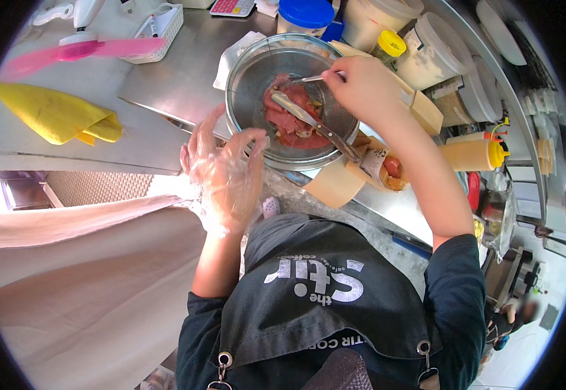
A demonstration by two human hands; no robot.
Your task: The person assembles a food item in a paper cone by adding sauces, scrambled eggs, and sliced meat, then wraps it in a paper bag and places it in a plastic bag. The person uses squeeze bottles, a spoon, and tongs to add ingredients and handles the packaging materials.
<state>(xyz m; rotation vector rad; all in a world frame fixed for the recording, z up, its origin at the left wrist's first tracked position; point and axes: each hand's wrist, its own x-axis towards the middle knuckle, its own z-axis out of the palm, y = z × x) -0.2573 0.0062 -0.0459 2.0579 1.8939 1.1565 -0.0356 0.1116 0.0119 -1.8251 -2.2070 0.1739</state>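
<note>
A clear glass bowl (238,133) stands on the counter, with reddish sliced meat (283,123) inside. My right hand (364,88) is bare and pinches the handle of a slim metal utensil (310,79) over the bowl's far right side. Its tip reaches into the meat; whether it is a fork or a spoon I cannot tell. A knife with a riveted wooden handle (335,139) leans in the bowl, blade on the meat, handle over the near right rim. My left hand (226,169), in a clear plastic glove, is open beside the bowl's left rim, fingers apart and seemingly holding nothing.
Beneath my right forearm, a filled bun (393,170) sits in a paper wrapper by brown cardboard (337,184). Lidded tubs (440,55) and a yellow-capped squeeze bottle (468,156) line the right. A yellow cloth (62,114) and a pink-bladed fan (81,52) are at left.
</note>
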